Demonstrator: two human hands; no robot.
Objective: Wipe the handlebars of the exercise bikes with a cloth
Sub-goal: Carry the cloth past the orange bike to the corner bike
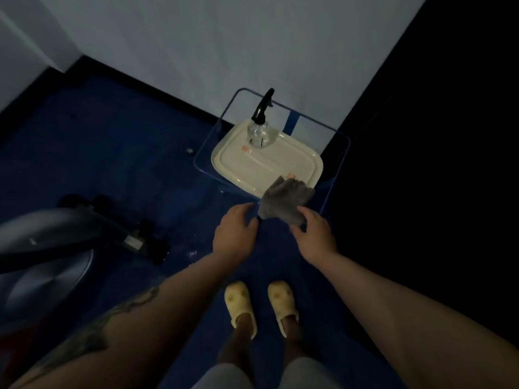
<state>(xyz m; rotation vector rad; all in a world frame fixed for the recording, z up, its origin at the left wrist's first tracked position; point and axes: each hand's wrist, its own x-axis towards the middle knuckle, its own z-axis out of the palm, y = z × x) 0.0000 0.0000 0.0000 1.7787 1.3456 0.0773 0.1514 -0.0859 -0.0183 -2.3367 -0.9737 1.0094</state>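
Far to my left the exercise bike (42,242) sits low on the blue floor (126,153); only its flywheel housing and base bar show from here, and its handlebars are out of view. I judge that the wiping is either not begun or between bikes, since I stand turned away from the bike and facing the stand, so whatever is left must wait until I turn to it.

My left hand (234,234) is next, held out in front of me with fingers loosely bent, its fingertips just at the near edge of the cloth (283,204); whether they pinch it I cannot tell. The grey cloth hangs crumpled between both hands, its far edge overlapping the near corner of the tray (280,164). My right hand (314,234) grips the cloth's lower right part with curled fingers.

Beyond the hands, the cream tray rests on a blue wire-framed stand (344,141) against the wall. In the tray stands a clear spray bottle (259,130) with a black trigger head, at the far left corner; a small orange thing lies near it, too small to name. Below me, my yellow slippers (241,307) stand on the floor.
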